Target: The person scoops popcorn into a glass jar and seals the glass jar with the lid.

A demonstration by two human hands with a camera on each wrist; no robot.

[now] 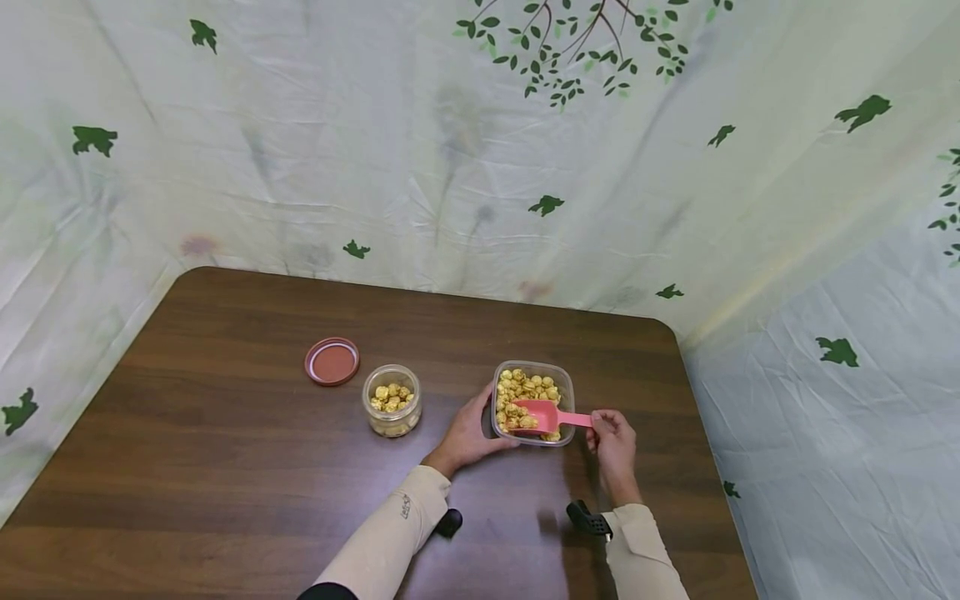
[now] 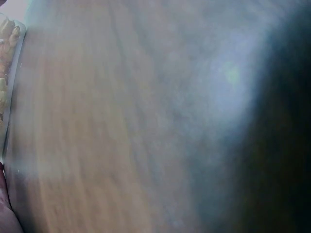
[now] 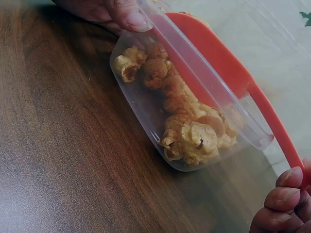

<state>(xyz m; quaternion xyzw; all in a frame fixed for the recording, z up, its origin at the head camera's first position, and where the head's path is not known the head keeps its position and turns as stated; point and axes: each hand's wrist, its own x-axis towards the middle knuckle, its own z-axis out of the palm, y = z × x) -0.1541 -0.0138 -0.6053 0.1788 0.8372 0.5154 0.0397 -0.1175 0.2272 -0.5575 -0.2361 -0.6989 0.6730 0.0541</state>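
Note:
A clear plastic container [image 1: 534, 363] with yellow popcorn [image 1: 525, 385] in it sits on the table. My left hand [image 1: 471, 429] grips its left side, and in the right wrist view the thumb [image 3: 138, 20] lies at the rim. My right hand [image 1: 613, 446] pinches the handle of a pink-red scoop [image 1: 542, 410]. The scoop's bowl is inside the container, with several popcorn pieces in it; its handle crosses the right rim. Left of the left hand stands a round clear jar [image 1: 393, 427], open on top and partly filled with popcorn.
A red lid [image 1: 332, 362] lies on the brown wooden table [image 1: 247, 433], left of the jar and farther back. Behind the table and along its right side hangs a pale cloth [image 1: 390, 150] with a leaf print. Most of the left wrist view is blurred table surface.

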